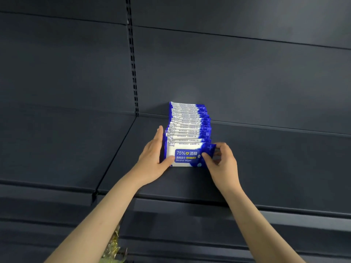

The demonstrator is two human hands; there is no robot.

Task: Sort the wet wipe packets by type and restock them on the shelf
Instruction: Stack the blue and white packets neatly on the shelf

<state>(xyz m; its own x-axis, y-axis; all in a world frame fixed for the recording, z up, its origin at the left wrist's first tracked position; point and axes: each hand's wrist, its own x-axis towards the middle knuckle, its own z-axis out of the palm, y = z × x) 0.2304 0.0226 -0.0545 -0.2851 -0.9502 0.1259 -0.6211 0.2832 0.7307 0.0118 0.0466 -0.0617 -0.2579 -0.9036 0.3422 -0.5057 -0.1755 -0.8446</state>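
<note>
Packets of alcohol wipes stand upright in one row (188, 128) on the dark grey shelf (266, 168). They are filed one behind another from mid-shelf to the back panel (247, 73). About fourteen top edges show, though the rear ones crowd too closely for a sure count. All are one type: white wrappers with deep blue ends and small dark print along the top.

The front packet (187, 156) faces outward. Its blue label reads "75%" with Chinese characters and "Alcohol Wipes" beneath, and its right end is solid blue with a pale cross.

Two bare hands are on the row. The left hand (153, 158) lies flat against the row's left side, fingers straight and pointing toward the back, thumb resting across the front packet's lower left face. The right hand (224, 162) pinches the front packet's blue right end between thumb and curled fingers.

One slotted upright (133, 63) runs up the back panel, left of the row. Something crinkled and golden (114, 242) shows below the shelf, beside the left forearm; what it is cannot be told.
</note>
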